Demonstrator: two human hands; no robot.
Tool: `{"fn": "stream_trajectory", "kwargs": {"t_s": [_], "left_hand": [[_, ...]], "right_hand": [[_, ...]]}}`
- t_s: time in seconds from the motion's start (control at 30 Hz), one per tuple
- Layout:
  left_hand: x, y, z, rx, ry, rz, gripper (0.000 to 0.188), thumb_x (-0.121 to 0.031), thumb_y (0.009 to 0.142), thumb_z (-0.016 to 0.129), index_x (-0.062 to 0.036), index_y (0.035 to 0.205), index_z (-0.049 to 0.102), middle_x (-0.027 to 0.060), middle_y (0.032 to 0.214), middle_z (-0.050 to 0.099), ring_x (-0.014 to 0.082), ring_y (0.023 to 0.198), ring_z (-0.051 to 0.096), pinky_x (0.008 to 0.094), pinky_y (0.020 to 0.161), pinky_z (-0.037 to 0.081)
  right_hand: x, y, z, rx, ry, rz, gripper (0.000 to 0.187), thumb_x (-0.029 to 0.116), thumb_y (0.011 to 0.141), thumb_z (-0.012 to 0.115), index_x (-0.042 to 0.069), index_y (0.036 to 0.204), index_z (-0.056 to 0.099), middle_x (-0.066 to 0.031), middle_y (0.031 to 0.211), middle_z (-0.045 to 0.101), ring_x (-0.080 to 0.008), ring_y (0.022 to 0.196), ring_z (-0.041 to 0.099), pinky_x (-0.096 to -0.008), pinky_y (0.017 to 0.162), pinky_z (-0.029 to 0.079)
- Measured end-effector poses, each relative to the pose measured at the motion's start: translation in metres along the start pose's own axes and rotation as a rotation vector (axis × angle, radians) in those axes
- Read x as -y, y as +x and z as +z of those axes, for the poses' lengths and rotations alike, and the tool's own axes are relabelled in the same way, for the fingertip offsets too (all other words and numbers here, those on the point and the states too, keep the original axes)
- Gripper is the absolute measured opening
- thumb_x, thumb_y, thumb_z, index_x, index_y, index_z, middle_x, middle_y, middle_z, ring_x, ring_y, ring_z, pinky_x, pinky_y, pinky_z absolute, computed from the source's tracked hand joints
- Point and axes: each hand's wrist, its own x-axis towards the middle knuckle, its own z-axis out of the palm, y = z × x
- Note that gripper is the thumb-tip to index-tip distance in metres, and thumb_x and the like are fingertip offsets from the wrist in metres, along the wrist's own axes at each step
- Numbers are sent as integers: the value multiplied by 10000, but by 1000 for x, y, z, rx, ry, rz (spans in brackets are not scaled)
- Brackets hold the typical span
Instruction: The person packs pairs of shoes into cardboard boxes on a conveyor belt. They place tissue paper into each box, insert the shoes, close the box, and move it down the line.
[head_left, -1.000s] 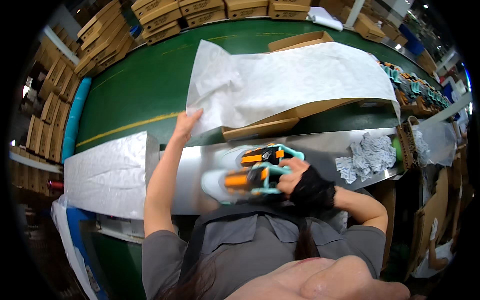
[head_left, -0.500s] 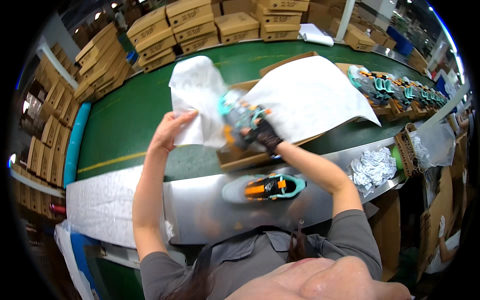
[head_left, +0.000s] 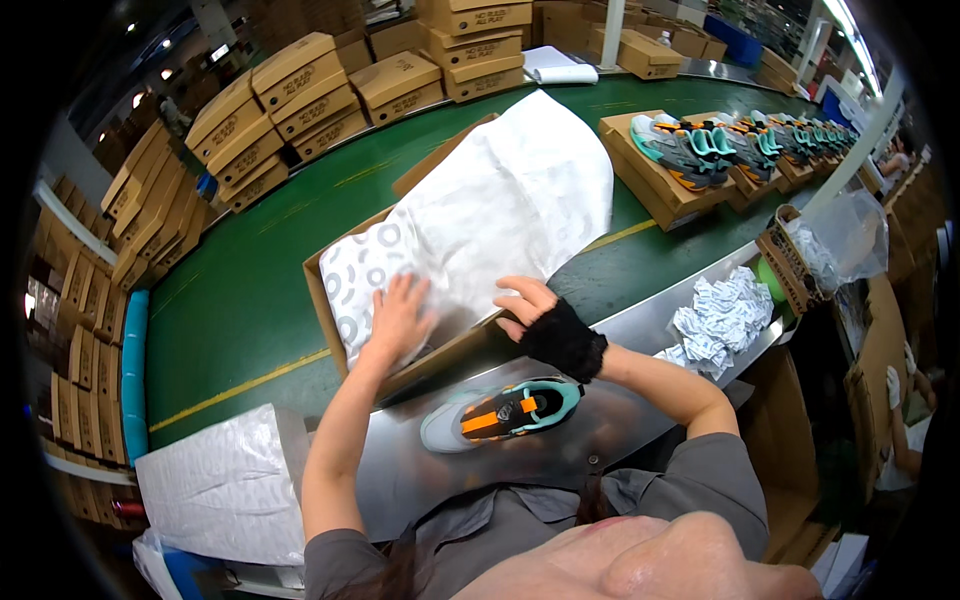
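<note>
An open cardboard shoebox (head_left: pixel 330 292) sits at an angle before me, lined with white tissue paper (head_left: pixel 490 190). A flap of printed tissue lies folded over its left end. My left hand (head_left: pixel 400 318), fingers spread and slightly blurred, presses on that flap. At the box's near right side is my right hand (head_left: pixel 535 318) in a black fingerless glove, its fingers stretched out beside the tissue's edge. Nothing shows in its grasp. Whatever lies under the tissue is hidden. Nearer to me, a grey, teal and orange sneaker (head_left: pixel 500 412) rests on the metal table (head_left: pixel 390 450).
Sneakers on shoeboxes (head_left: pixel 680 150) line the green conveyor (head_left: pixel 250 340) at right. A heap of crumpled white paper (head_left: pixel 725 318) lies on the table's right. Stacked shoeboxes (head_left: pixel 300 85) stand beyond the belt. A stack of tissue sheets (head_left: pixel 220 480) lies at left.
The sneaker my right hand held over the box is out of sight. My left hand has brought the tissue it held down over the box's left end. The view has shifted.
</note>
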Motion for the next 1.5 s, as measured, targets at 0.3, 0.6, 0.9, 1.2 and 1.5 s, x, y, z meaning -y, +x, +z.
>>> {"fn": "stream_trajectory", "kwargs": {"t_s": [0.3,0.6,0.9,1.2,1.5], "left_hand": [[-1,-9,-13,18,-230,-123,456,-333,750,644,-8,1062,573,205,1056,568,320,995,534,402,854,410],[-92,-69,-82,58,-788,19,303,-147,718,688,0,969,598,156,938,604,292,867,589,331,769,468],[-133,-88,-87,355,-607,185,917,-363,607,760,22,1292,288,214,1251,401,374,1123,408,414,951,333],[-137,-100,-74,219,-626,52,779,-293,603,746,-24,1235,379,170,1124,505,328,1019,485,402,885,354],[-126,-90,-85,355,-934,-39,643,-299,618,753,-38,1142,486,121,1007,585,271,944,557,359,832,419]], "right_hand": [[10,-65,-70,-116,180,401,91,69,757,587,32,837,565,-139,777,584,-272,709,589,-330,630,480],[138,24,-191,-570,167,-536,188,-21,702,588,61,870,562,-29,583,463,-142,401,400,-283,378,345],[179,-6,-204,-552,-131,-371,27,182,891,463,170,894,487,-4,672,394,-140,509,344,-331,510,392],[194,-86,-219,-691,-1045,283,144,190,763,555,189,634,491,104,703,451,-68,548,389,-291,603,332],[139,-11,-241,-1850,-3924,1501,87,141,826,569,95,785,630,-13,710,561,-90,484,443,-288,461,299]]}}
